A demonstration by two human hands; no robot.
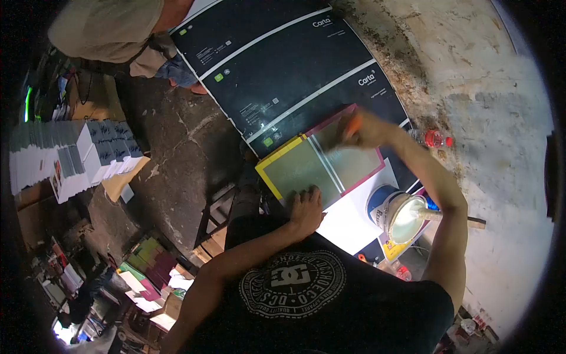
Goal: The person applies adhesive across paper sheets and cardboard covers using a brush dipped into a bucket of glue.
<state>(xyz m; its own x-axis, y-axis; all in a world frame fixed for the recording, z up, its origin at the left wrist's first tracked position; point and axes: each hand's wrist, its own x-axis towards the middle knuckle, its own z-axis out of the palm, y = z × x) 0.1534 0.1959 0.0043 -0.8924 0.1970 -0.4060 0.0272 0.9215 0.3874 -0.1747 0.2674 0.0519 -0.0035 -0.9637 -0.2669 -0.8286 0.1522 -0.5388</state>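
The bench (289,53), faced with black sheets printed "Carta", stretches away from the person in the black shirt. Near its close end lies a cover (300,174), two greyish boards divided by pale strips, edged yellow on the left and maroon on the right, just beside a white sheet (348,227). Right of that sheet stands a bucket (380,203) of whitish stuff, a wooden stick (471,222) jutting from its mouth. The left hand (306,211) rests on the cover's near edge, fingers spread, grasping nothing; the right hand (370,131), blurred, is closed around an orange tool (353,126) above the right board. Beyond the bucket lies a red-labelled bottle (434,138).
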